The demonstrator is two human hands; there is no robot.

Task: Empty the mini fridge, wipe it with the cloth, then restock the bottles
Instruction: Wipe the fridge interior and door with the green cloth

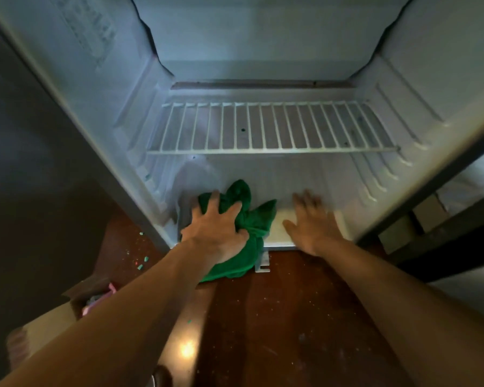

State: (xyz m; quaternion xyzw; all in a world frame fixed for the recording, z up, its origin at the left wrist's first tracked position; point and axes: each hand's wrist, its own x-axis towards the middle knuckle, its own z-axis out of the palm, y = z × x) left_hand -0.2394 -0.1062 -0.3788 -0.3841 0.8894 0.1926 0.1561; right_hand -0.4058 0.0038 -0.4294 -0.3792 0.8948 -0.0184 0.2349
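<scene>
**Cloth pinned at the fridge's front lip**

The left hand lies on the green cloth, fingers spread and pressing rather than gripping. The cloth sits directly beneath it, at the front left of the mini fridge floor. Its long axis runs front to back: far tips point inward, the near end drapes over the lip. The right hand, blurred, fingers splayed and holding nothing, rests just beside it.

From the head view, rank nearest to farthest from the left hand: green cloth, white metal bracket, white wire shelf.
1. Green cloth, pressed under the left hand at the fridge's front.
2. White metal bracket, on the floor right of the wrist.
3. White wire shelf, higher and deeper inside.
</scene>
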